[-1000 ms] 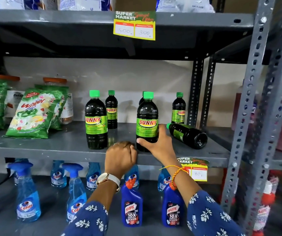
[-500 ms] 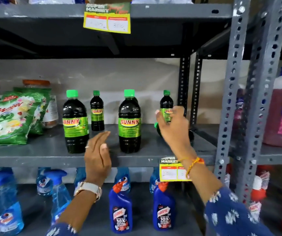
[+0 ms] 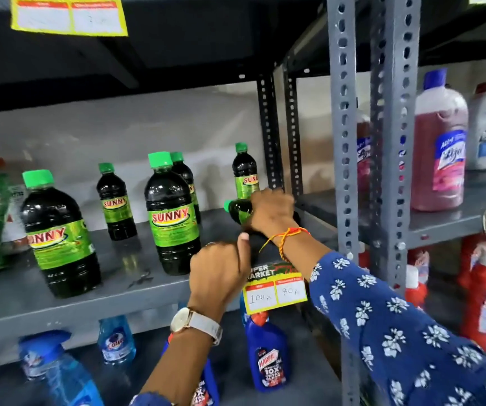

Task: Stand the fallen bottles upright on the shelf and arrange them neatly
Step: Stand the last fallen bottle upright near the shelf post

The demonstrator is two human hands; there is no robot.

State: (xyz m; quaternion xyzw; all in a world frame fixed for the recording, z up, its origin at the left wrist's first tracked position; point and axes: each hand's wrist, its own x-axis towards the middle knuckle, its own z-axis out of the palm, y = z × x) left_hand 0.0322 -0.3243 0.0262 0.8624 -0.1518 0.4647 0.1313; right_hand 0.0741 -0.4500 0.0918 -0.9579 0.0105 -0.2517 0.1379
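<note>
One fallen bottle (image 3: 237, 210) is still lying on the shelf (image 3: 112, 291) at its right end, being gripped by the right hand (image 3: 271, 212), fingers wrapped around it. The left hand (image 3: 221, 268) is being held beside it, fingers curled, hold unclear. Five bottles are already standing; alignment is pending.

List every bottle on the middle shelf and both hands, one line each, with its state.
Front-left bottle: upright, capped.
Front-middle bottle: upright, capped.
Back-left bottle: upright, capped.
Back-middle bottle: upright, mostly hidden.
Back-right bottle: upright, capped.
Fallen bottle: on its side, cap pointing left.
Right hand: fingers closed over the fallen bottle.
Left hand: at the fallen bottle's base; grip unclear.
</note>
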